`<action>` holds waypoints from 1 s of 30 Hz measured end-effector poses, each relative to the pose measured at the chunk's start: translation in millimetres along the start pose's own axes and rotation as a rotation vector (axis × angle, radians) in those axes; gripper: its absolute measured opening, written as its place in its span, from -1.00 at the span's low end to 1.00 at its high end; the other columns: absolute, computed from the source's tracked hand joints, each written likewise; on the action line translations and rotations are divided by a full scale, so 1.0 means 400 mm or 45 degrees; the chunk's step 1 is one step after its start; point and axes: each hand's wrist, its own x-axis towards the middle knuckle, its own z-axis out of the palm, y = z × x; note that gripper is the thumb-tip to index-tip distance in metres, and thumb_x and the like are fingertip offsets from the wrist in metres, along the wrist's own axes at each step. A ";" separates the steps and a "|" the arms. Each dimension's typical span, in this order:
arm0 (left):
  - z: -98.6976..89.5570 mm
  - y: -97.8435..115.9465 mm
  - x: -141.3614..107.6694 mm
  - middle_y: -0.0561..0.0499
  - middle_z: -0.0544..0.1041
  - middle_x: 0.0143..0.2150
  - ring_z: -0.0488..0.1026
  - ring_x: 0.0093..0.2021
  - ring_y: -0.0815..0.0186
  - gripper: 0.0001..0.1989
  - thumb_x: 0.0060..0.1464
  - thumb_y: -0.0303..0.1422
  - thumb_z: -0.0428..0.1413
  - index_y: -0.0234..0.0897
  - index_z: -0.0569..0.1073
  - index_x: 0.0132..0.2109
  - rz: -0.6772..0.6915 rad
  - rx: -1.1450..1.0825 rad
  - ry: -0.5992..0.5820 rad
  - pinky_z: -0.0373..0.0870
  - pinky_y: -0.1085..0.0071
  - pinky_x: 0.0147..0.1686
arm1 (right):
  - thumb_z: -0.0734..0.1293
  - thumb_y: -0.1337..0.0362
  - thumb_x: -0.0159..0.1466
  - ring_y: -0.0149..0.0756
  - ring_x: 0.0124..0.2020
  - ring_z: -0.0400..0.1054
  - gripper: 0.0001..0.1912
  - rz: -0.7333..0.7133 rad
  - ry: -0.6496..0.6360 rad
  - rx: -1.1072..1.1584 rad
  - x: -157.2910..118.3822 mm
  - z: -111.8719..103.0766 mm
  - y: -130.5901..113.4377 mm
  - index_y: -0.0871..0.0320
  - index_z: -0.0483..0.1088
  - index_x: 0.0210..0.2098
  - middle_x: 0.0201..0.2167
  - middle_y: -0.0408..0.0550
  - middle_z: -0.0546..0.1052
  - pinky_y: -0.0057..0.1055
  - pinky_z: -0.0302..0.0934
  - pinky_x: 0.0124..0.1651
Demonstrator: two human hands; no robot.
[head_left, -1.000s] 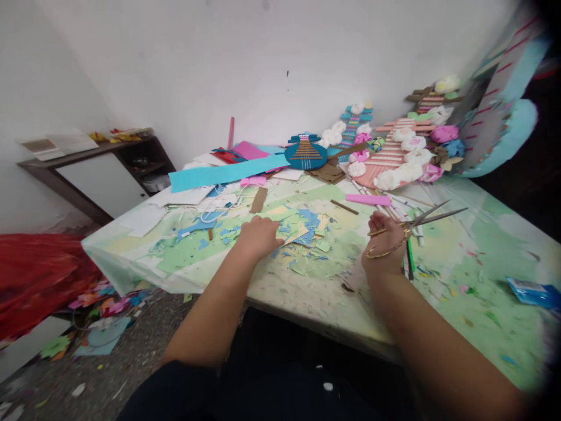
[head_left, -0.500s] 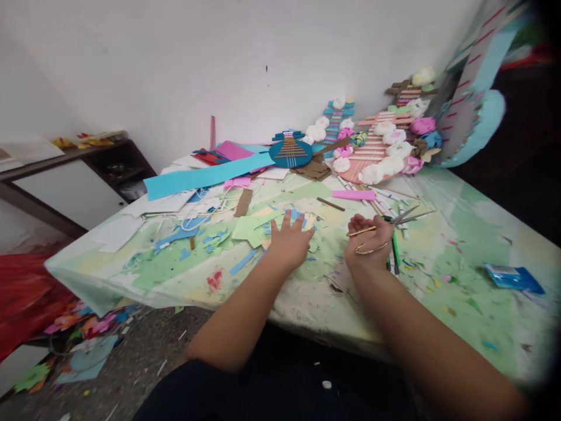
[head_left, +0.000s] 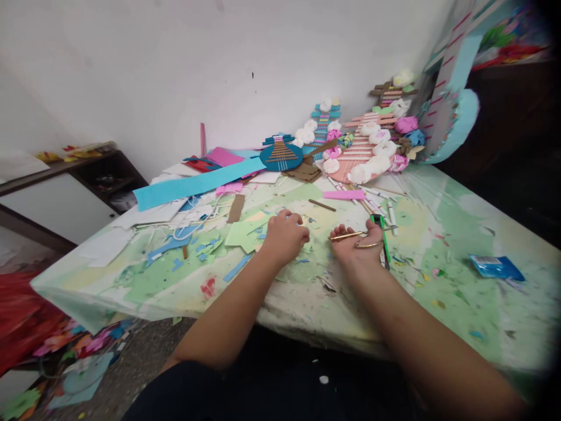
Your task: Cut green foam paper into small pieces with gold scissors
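My left hand (head_left: 287, 237) rests on the table among cut paper bits, palm down with its fingers bent inward. What lies under those fingers, if anything, is hidden. Just left of it is a light green paper sheet (head_left: 240, 235) with a ragged edge. My right hand (head_left: 357, 251) lies palm up and holds scissors (head_left: 370, 245) by their gold handles, the blades pointing away to the right. Beside its thumb is a green and black cutter (head_left: 384, 241), partly covered by the hand.
Felt pens (head_left: 391, 217), a pink strip (head_left: 344, 195) and a brown strip (head_left: 322, 204) lie beyond my hands. Paper lutes (head_left: 281, 153) with crumpled flowers lean at the wall. A long blue strip (head_left: 197, 182) is at the left, a blue packet (head_left: 496, 267) at the right.
My left hand's spread fingers have curled in over the scraps. The scissors have turned in my right hand, their blades now lower and closer together. The whole view has shifted slightly.
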 end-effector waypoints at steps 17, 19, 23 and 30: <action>0.019 -0.041 -0.032 0.08 0.35 -0.63 0.32 -0.59 0.46 -0.77 -0.31 -0.32 0.12 -0.34 0.36 -0.41 -0.864 -1.976 0.280 0.24 0.52 -0.58 | 0.23 0.04 -0.06 -0.22 -0.36 0.21 -0.64 -1.048 -0.375 -2.476 -0.017 -0.027 0.054 0.19 0.25 -0.38 -0.42 0.04 0.35 -0.36 0.04 -0.36; 0.019 -0.041 -0.035 0.09 0.34 -0.64 0.29 -0.61 0.48 -0.78 -0.30 -0.31 0.11 -0.34 0.38 -0.43 -0.851 -1.913 0.295 0.22 0.53 -0.59 | 0.22 0.07 -0.04 -0.14 -0.25 0.18 -0.61 -1.143 -0.346 -2.646 -0.013 -0.029 0.046 0.24 0.27 -0.32 -0.33 0.13 0.33 -0.32 0.03 -0.28; 0.020 -0.039 -0.040 0.09 0.33 -0.64 0.26 -0.62 0.49 -0.78 -0.29 -0.30 0.09 -0.34 0.40 -0.43 -0.817 -1.809 0.273 0.19 0.54 -0.59 | 0.18 0.13 0.03 -0.12 -0.22 0.16 -0.67 -1.245 -0.335 -2.845 -0.019 -0.031 0.038 0.22 0.28 -0.29 -0.31 0.15 0.32 -0.30 0.02 -0.26; 0.029 -0.047 -0.043 0.09 0.35 -0.60 0.25 -0.60 0.50 -0.78 -0.26 -0.29 0.08 -0.32 0.41 -0.40 -0.742 -1.680 0.263 0.19 0.54 -0.56 | 0.15 0.00 0.03 -0.11 -0.31 0.20 -0.58 -1.147 -0.312 -3.033 -0.014 -0.031 0.025 0.24 0.32 -0.34 -0.36 0.17 0.34 -0.30 0.02 -0.36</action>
